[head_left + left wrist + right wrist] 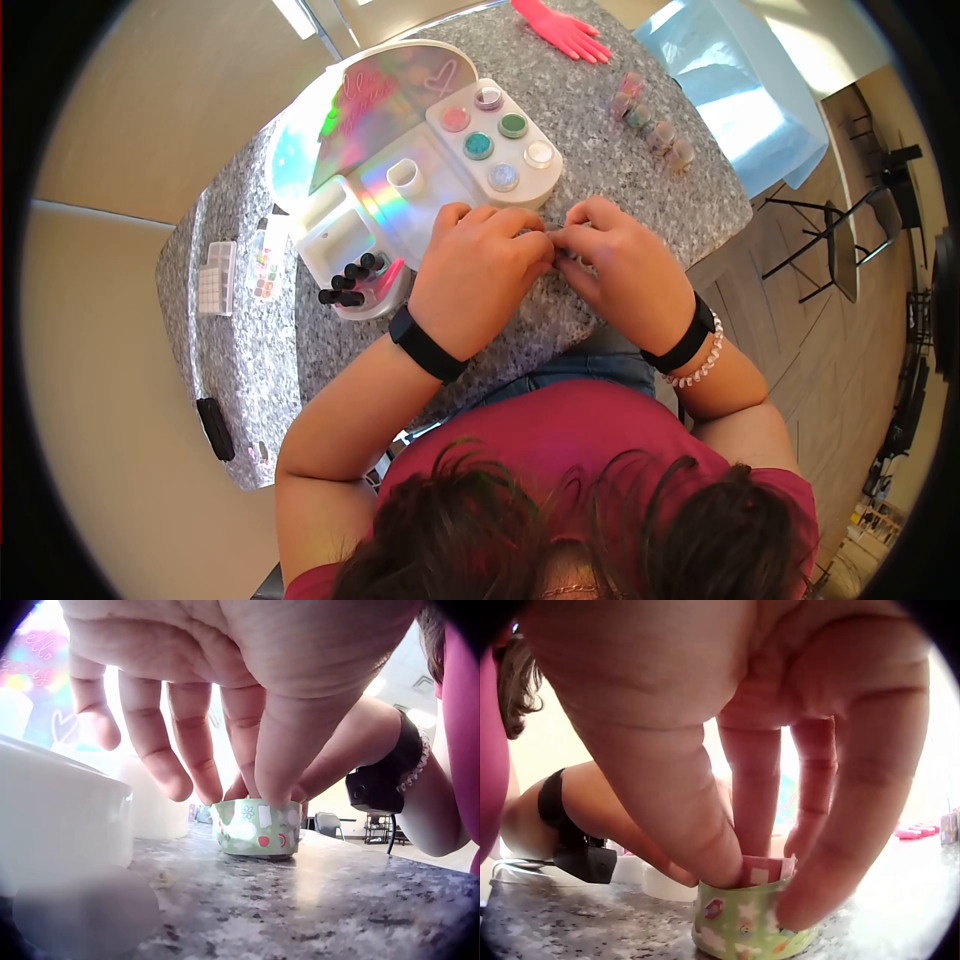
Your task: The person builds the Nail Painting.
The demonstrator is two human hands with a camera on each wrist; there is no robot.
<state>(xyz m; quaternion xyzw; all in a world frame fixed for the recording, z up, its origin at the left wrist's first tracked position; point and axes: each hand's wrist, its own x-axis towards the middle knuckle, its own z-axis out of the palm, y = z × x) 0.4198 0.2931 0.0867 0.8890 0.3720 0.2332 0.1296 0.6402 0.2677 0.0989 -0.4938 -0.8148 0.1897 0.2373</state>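
A small round green printed roll (256, 829), with rainbows and clouds on it, stands upright on the granite-look table (352, 885). In the right wrist view its inside shows pink by the rim. My left hand (480, 275) pinches the roll with thumb and index finger at its upper edge, the other fingers pointing down. From the opposite side my right hand (625, 260) grips the wall, the thumb (697, 832) at the inner rim and a finger (817, 892) against the outside. In the head view both hands mostly cover the roll.
Beyond the hands lies an opened white holographic case (415, 215) with glitter pots (478, 146). Black-capped bottles (352, 275) sit at its near left. A pink practice hand (565, 30), small jars (660, 138) and clear boxes (217, 280) lie around the table.
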